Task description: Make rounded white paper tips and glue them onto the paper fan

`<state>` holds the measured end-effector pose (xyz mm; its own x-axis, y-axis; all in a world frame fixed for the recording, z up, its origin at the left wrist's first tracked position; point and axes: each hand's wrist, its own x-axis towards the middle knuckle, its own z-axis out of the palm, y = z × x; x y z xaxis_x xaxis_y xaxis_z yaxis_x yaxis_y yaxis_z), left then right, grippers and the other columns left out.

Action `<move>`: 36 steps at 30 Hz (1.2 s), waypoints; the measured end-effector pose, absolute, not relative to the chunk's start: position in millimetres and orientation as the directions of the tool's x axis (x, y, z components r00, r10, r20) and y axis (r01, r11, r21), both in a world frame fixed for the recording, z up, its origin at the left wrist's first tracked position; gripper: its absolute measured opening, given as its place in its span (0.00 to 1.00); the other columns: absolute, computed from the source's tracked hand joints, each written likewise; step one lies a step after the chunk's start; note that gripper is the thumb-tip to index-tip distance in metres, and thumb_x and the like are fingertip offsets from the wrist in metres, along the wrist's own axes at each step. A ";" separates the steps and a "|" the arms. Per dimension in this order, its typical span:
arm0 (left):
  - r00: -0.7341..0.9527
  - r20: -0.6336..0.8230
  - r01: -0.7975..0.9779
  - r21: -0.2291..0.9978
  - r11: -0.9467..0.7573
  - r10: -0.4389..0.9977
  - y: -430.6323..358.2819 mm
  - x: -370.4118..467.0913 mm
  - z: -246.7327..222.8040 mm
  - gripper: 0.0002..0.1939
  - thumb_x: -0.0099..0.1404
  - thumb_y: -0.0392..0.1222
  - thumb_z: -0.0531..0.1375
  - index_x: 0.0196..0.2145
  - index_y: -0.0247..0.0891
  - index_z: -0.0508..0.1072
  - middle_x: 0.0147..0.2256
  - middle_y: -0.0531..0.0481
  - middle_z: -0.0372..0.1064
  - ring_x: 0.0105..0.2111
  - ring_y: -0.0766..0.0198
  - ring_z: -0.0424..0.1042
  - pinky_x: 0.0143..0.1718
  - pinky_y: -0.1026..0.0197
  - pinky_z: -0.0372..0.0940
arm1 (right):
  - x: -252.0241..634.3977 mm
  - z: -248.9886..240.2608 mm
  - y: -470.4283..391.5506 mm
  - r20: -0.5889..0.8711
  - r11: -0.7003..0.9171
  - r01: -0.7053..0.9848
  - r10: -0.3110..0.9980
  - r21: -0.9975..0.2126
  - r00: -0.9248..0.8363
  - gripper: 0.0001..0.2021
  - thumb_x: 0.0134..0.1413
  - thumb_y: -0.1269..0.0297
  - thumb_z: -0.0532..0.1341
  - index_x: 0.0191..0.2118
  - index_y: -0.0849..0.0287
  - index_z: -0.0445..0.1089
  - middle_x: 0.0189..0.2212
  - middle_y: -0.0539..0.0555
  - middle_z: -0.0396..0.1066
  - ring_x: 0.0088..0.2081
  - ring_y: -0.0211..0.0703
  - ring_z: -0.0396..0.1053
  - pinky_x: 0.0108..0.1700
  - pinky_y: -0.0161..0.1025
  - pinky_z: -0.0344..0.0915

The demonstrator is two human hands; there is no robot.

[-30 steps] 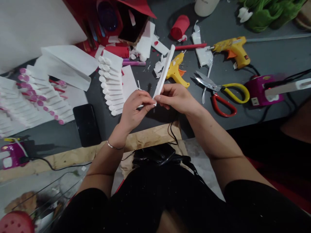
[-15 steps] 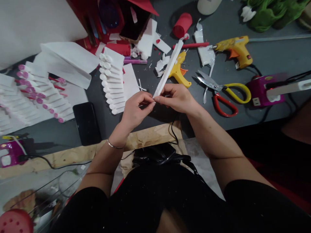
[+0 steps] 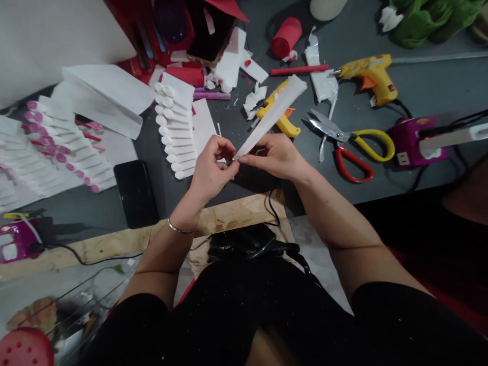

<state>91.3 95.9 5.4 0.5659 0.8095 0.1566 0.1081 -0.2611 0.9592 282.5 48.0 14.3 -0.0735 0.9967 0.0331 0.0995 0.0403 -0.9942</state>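
Note:
A long white paper strip [image 3: 272, 114] slants up and right from my fingertips, its far end wide and loose. My right hand [image 3: 272, 155] pinches its lower end between thumb and fingers. Close against it, my left hand [image 3: 217, 165] has thumb and fingers closed on the same tip of the strip; the exact grip there is partly hidden. Beneath the strip lies a yellow glue gun [image 3: 284, 119]. Left of my hands, several small white rolled paper pieces with rounded ends [image 3: 175, 132] lie in a row on white paper.
Scissors [image 3: 343, 140] lie open to the right, near a second glue gun [image 3: 368, 79] and a purple power socket [image 3: 417, 142]. A black phone [image 3: 136, 194] rests at left. Pink-tipped paper pieces [image 3: 57, 145] spread farther left. A red roll [image 3: 285, 38] lies at the back.
The strip's far end has swung right and lower, and it looks wider now. My left fingers have curled in and shifted slightly left at its tip.

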 end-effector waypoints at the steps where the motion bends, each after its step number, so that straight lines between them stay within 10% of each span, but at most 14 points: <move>1: 0.569 0.162 0.112 0.956 -0.271 0.806 95.7 91.2 5.2 0.16 0.65 0.46 0.70 0.40 0.42 0.66 0.33 0.56 0.67 0.27 0.72 0.69 0.21 0.72 0.66 | 282.4 13.3 48.2 0.025 0.032 0.095 0.997 -0.995 -0.075 0.21 0.52 0.45 0.74 0.32 0.61 0.76 0.26 0.48 0.72 0.29 0.34 0.63 0.29 0.33 0.59; 20: 0.683 0.494 0.113 0.657 -0.745 0.539 106.4 75.0 23.4 0.06 0.75 0.46 0.62 0.45 0.50 0.80 0.43 0.51 0.79 0.42 0.63 0.79 0.44 0.57 0.75 | 290.0 19.8 50.2 -0.220 -0.308 -0.226 0.913 -0.924 -0.345 0.22 0.50 0.46 0.76 0.28 0.61 0.71 0.19 0.44 0.68 0.18 0.26 0.59 0.17 0.29 0.55; 36: 0.670 0.336 0.167 0.800 -0.576 0.662 103.0 77.8 27.5 0.14 0.72 0.54 0.64 0.37 0.41 0.77 0.38 0.48 0.78 0.37 0.65 0.76 0.35 0.63 0.72 | 288.7 20.4 48.6 -0.087 -0.126 -0.162 0.969 -0.979 -0.230 0.22 0.47 0.46 0.78 0.32 0.61 0.75 0.23 0.47 0.69 0.24 0.30 0.65 0.21 0.29 0.60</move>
